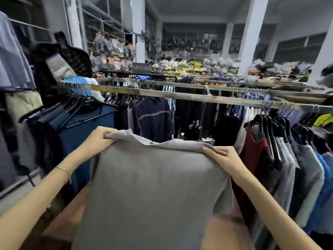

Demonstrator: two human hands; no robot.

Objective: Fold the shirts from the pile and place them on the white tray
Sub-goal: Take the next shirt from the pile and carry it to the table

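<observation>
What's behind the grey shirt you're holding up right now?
Above the grey shirt, held by the left hand and right hand, a metal rail of hanging dark clothes shows. The shirt hides whatever lies lower behind it.

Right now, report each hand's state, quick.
Left hand: closed, gripping the top left edge of the grey shirt.
Right hand: closed, pinching the shirt's top right edge.

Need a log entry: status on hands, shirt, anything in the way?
Left hand, right hand grip grey shirt at top edge. Shirt hanging free. Clothes rail behind it.
</observation>
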